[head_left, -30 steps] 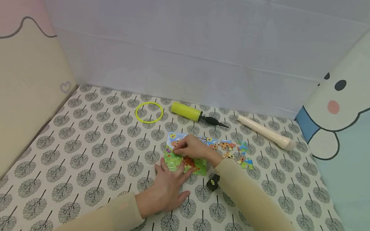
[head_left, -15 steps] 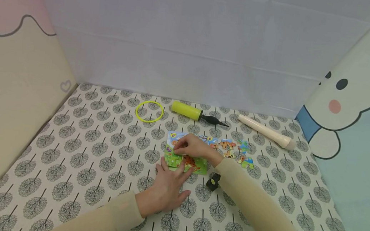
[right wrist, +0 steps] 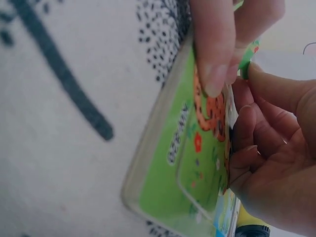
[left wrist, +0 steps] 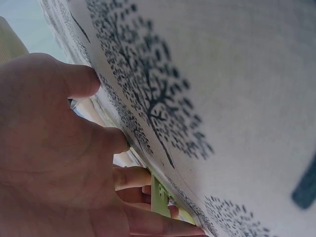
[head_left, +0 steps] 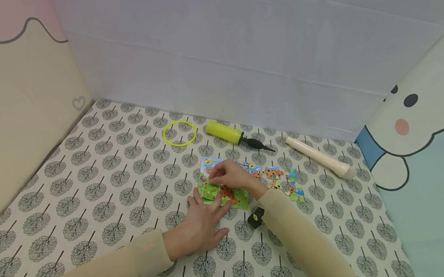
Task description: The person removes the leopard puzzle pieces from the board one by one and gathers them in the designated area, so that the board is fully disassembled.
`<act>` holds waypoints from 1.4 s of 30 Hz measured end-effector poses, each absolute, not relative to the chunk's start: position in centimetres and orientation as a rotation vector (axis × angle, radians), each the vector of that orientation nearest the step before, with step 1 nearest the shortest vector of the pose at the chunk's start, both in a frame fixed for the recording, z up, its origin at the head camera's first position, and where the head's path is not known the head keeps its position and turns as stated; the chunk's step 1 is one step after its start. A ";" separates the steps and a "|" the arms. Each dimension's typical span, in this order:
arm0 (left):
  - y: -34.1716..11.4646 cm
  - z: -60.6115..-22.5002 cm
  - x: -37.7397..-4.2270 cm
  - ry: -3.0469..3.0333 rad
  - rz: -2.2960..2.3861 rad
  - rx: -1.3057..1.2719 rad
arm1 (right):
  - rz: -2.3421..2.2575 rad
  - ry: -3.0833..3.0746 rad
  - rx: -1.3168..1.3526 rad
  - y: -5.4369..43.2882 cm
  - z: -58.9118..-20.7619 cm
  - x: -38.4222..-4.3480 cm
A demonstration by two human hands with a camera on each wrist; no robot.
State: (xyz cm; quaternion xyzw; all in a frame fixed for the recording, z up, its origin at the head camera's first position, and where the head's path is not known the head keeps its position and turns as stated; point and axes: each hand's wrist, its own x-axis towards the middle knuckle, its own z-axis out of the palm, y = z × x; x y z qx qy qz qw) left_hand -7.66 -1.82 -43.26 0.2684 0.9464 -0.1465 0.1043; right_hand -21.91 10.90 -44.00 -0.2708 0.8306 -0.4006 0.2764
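Note:
A green-bordered jigsaw puzzle board (head_left: 243,200) with a spotted orange animal lies on the patterned cloth. My left hand (head_left: 202,227) rests at its lower edge with fingers spread; in the right wrist view, fingertips (right wrist: 216,74) press on the orange animal. Above it, my right hand (head_left: 230,174) is over the board's left half. In the right wrist view its thumb and fingers pinch a green puzzle piece (right wrist: 245,65), mostly hidden by the hand. A green piece edge (left wrist: 159,196) stands raised beside my left fingers. Loose puzzle pieces (head_left: 272,173) lie right of the board.
A small black object (head_left: 256,218) sits near the right sleeve. Behind the board lie a yellow ring (head_left: 164,137), a yellow hand pump (head_left: 223,132) with a black nozzle, and a pale tube (head_left: 317,156). Fabric walls (head_left: 227,61) enclose the back and sides.
Both hands stay in nearly the same places. At the board's lower left corner, a green edge shows slightly raised compared with a second ago.

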 end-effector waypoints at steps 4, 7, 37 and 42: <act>-1.8 -43.3 -7.6 2.795 -0.437 0.801 | -1.098 2.219 -0.734 10.9 -43.6 -21.7; -1.8 -43.3 -7.6 2.796 -0.447 0.812 | -1.129 2.195 -0.740 11.0 -43.4 -21.7; -1.7 -43.3 -7.6 2.781 -0.462 0.792 | -1.361 2.263 -0.522 16.0 -42.8 -22.7; -1.7 -43.4 -7.6 2.783 -0.452 0.789 | -1.362 2.280 -0.501 17.9 -42.7 -22.6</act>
